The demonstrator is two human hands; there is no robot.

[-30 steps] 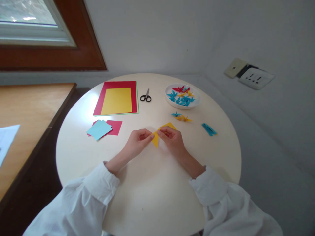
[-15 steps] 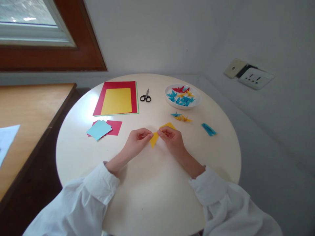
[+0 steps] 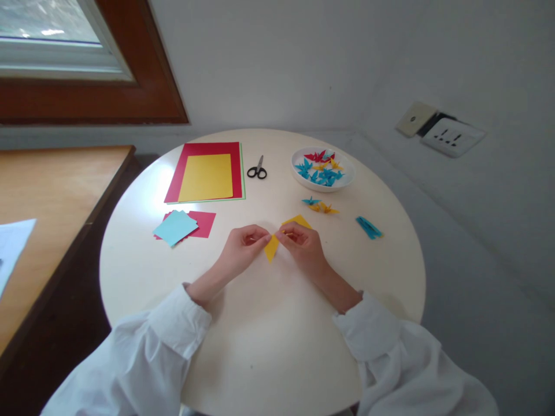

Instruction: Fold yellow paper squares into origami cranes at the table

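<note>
Between my hands is a small piece of yellow origami paper (image 3: 272, 249), folded, with one pointed part hanging toward me. My left hand (image 3: 245, 245) pinches its left edge between thumb and fingers. My right hand (image 3: 301, 240) pinches it close beside the left fingertips. Some yellow paper (image 3: 300, 221) also shows behind my right hand; whether it is the same piece is hidden by the fingers. Just beyond my right hand lie a small blue paper crane (image 3: 311, 201) and yellow paper cranes (image 3: 327, 208).
On the round white table (image 3: 269, 346) lie red and yellow sheets (image 3: 206, 178), black-handled scissors (image 3: 258, 169), light blue squares (image 3: 176, 227) over red ones, and folded blue strips (image 3: 368, 227). A white dish (image 3: 303, 184) holds several paper cranes. A wooden desk (image 3: 65, 185) stands at left.
My fingertips have drawn slightly closer together over the yellow paper, the right one shifting a little left. Everything else stays in place, apart from a slight shift of the view.
</note>
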